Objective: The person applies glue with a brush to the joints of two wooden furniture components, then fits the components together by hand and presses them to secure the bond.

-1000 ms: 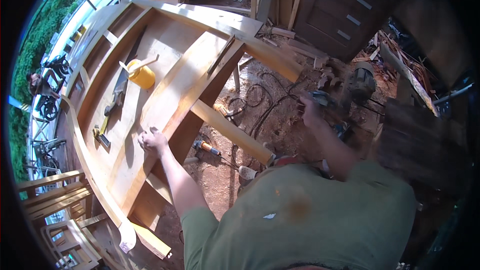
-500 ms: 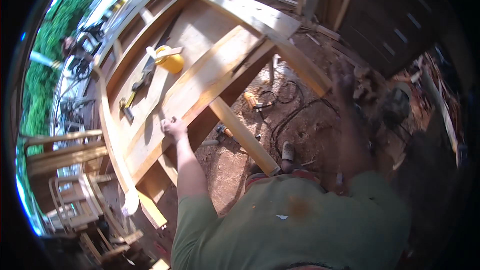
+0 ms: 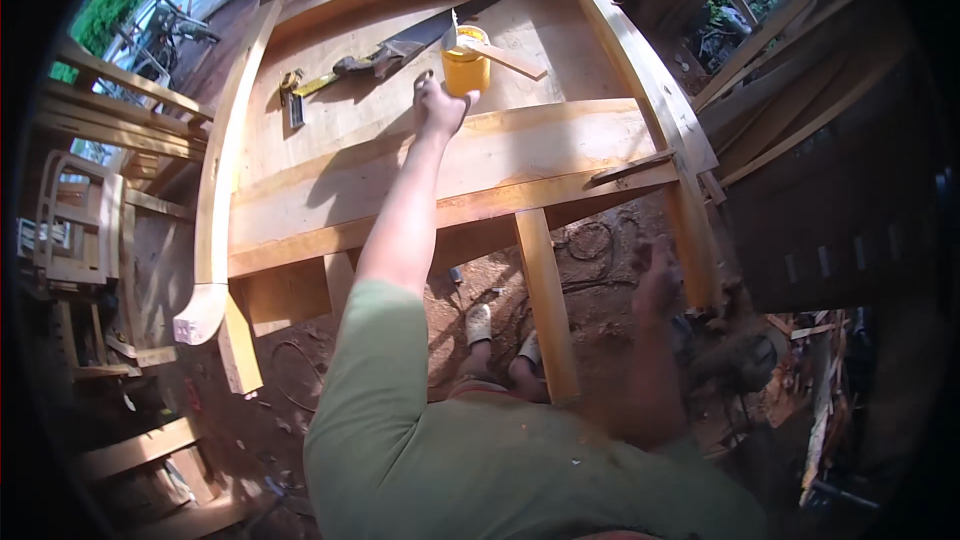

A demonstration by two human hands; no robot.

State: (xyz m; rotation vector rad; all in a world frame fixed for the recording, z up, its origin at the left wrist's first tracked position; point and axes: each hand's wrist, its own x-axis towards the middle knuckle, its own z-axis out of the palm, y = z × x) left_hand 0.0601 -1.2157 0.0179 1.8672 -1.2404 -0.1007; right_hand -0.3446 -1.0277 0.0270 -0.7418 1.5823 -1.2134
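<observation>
My left hand (image 3: 441, 108) reaches out over the wooden frame (image 3: 440, 155), its thumb and fingers apart at the lower left side of a yellow tub (image 3: 465, 73). Whether it touches the tub I cannot tell. Across the tub's top lies a flat wooden strip (image 3: 510, 60), with a pale blade-like piece standing beside it. A handsaw (image 3: 440, 28) rests on the panel left of the tub, its handle partly covered by something dark. A yellow-and-black tool (image 3: 295, 100) lies farther left. Low by the frame's right leg hangs my right hand (image 3: 657, 285), shaded and blurred.
A loose wood strip (image 3: 630, 168) lies on the frame's right corner. The frame's middle leg (image 3: 547, 305) stands close to my feet. Cable coils (image 3: 590, 245) lie on the dirt beneath. Stacked timber and a chair frame (image 3: 75, 220) stand left; a dark panel (image 3: 830, 250) is at right.
My left hand has left the frame's near board and gone forward to the yellow tub, its fingers spreading. My view has turned left. My right hand has come down lower beside the frame.
</observation>
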